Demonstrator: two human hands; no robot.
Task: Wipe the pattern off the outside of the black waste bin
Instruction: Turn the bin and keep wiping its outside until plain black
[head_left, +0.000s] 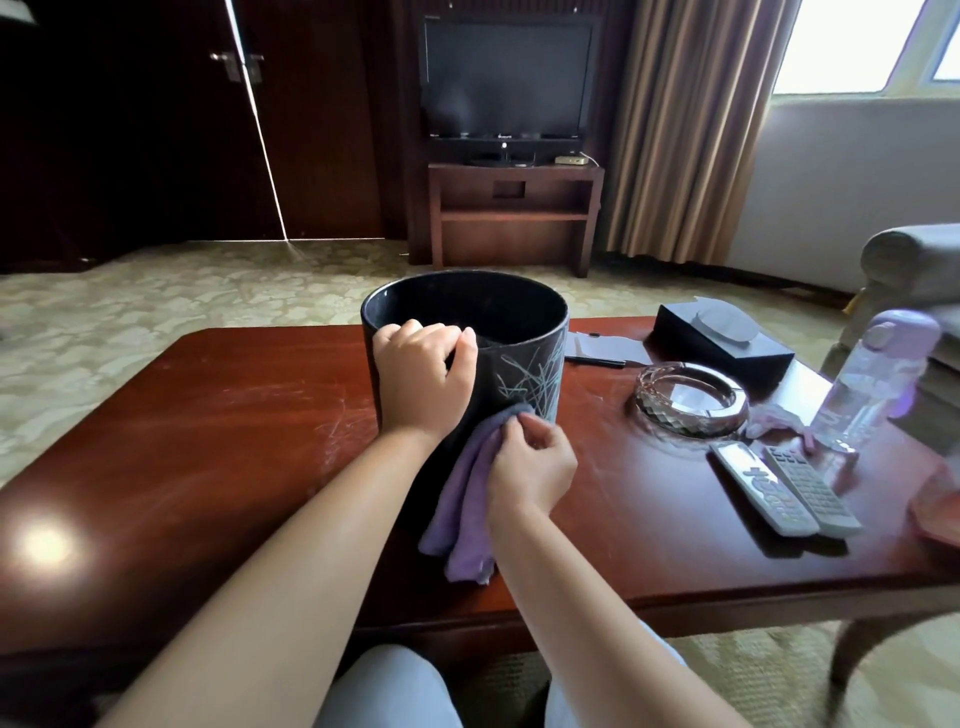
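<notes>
A round black waste bin (524, 332) stands upright on the red-brown wooden table (208, 441). Pale scribbled lines, the pattern (530, 382), cover its near right side. My left hand (423, 379) grips the bin's near rim, fingers curled over the edge. My right hand (530, 467) pinches a purple cloth (467, 499) and holds its upper end against the bin's lower wall, just below the pattern. The rest of the cloth hangs down to the tabletop.
Right of the bin lie a black pen (595, 360), a glass ashtray (691, 397), a black tissue box (722, 338), two remote controls (784, 488) and a lilac water bottle (872, 379). A TV stand (514, 213) and an armchair (914, 270) stand beyond.
</notes>
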